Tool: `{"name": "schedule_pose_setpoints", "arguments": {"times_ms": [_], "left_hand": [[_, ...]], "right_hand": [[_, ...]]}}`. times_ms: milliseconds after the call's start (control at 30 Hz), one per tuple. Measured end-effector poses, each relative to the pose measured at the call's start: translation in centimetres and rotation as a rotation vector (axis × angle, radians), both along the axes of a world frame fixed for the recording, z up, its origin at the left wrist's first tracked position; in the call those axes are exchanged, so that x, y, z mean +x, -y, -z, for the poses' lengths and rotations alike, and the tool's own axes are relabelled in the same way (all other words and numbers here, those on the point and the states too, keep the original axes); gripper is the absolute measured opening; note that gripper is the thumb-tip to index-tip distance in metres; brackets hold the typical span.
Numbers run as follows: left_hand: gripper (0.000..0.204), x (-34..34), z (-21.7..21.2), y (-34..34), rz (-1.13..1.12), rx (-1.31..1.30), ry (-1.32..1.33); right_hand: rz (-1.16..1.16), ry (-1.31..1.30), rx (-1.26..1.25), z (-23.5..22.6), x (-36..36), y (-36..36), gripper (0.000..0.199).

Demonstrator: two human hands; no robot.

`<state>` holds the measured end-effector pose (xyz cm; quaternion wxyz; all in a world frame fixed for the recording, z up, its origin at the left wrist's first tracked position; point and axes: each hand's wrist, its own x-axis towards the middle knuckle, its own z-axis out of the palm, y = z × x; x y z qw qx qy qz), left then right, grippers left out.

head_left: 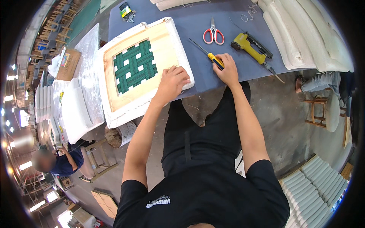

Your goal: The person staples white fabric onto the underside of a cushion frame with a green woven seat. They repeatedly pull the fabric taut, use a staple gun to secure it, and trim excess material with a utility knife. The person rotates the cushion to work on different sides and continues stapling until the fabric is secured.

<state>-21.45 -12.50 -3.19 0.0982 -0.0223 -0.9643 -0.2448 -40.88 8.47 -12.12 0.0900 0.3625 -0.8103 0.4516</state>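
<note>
The seat [172, 47] lies on the left part of the tabletop [232, 21], wooden side up, its near edge reaching past the tabletop's front. That way up, the frame, the green webbing [133, 72] in its opening and the white cloth [178, 36] round the rim are all open to view and touch.

The left hand [175, 81] rests on the seat's near right corner, fingers half curled over the rim, probably to steady it; whether they pinch the cloth I cannot tell. The right hand [227, 70] is closed around the yellow and black handle of the screwdriver [215, 60], just beside the seat. The shaft points away from the person and toward the seat's side, which seems to keep the tip clear of both hands.

Beyond it the scissors [213, 33] lie with red handles toward the person, easy to pick up. The staple gun [249, 47] lies to the right, near the right hand, its hose [279, 78] running off the front edge, likely to stay out of the way.
</note>
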Motion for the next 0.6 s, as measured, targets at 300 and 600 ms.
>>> {"name": "schedule_pose_setpoints", "arguments": {"times_ms": [300, 600], "left_hand": [[0.008, 0.2, 0.4, 1.5, 0.106, 0.092, -0.020], [0.012, -2.0, 0.2, 1.8, 0.245, 0.080, 0.056]], "right_hand": [[0.220, -0.040, -0.258, 1.0, 6.4, -0.9, 0.036], [-0.182, 0.555, -0.380, -1.3, 13.2, 1.7, 0.034]]}}
